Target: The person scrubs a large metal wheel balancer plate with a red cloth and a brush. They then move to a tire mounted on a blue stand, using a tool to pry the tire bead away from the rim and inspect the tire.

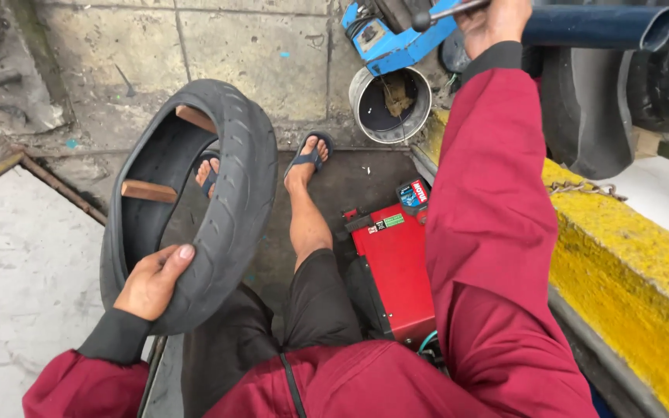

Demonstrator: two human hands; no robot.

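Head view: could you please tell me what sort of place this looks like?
Probably a roadside tyre repair spot. The left hand holds a motorcycle tyre spread open with wooden blocks, the right hand grips a metal handle on a blue machine, and another tyre leans nearby.

Your left hand (151,280) grips the lower edge of a black motorcycle tyre (230,203), held upright, with two wooden blocks (149,190) wedged inside it. Your right hand (494,20), arm stretched forward in a red sleeve, closes around a metal rod (449,11) above a blue machine (391,40). A red box (396,271) sits beside your knee.
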